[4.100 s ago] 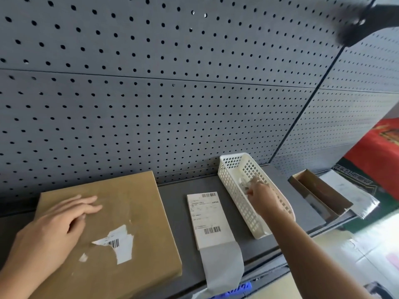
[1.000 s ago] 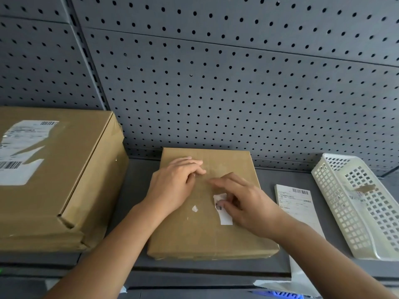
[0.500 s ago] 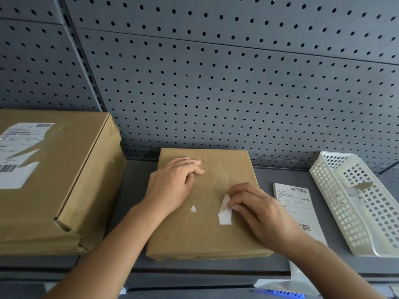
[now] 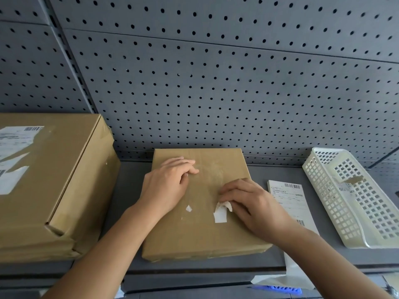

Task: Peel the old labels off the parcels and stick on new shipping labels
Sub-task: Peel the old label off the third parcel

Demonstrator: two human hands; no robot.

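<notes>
A flat brown parcel (image 4: 200, 234) lies on the grey shelf (image 4: 129, 190) in front of me. My left hand (image 4: 166, 186) rests on its top left part, fingers loosely bent, holding it down. My right hand (image 4: 252, 206) pinches the curled upper end of a white old-label remnant (image 4: 220, 214) whose lower part still sticks to the parcel. A tiny white scrap (image 4: 188, 208) stays stuck between my hands. A new shipping label (image 4: 289, 199) with barcodes lies on the shelf to the right of the parcel.
A larger brown box (image 4: 64, 180) with a torn label (image 4: 15, 152) stands at the left. A white plastic basket (image 4: 354, 197) holding peeled label scraps sits at the right. Grey pegboard (image 4: 216, 83) backs the shelf.
My right hand came back from the basket to the parcel. Over the last second it has lifted the remnant's upper end, which now curls away from the cardboard. The left hand stays put.
</notes>
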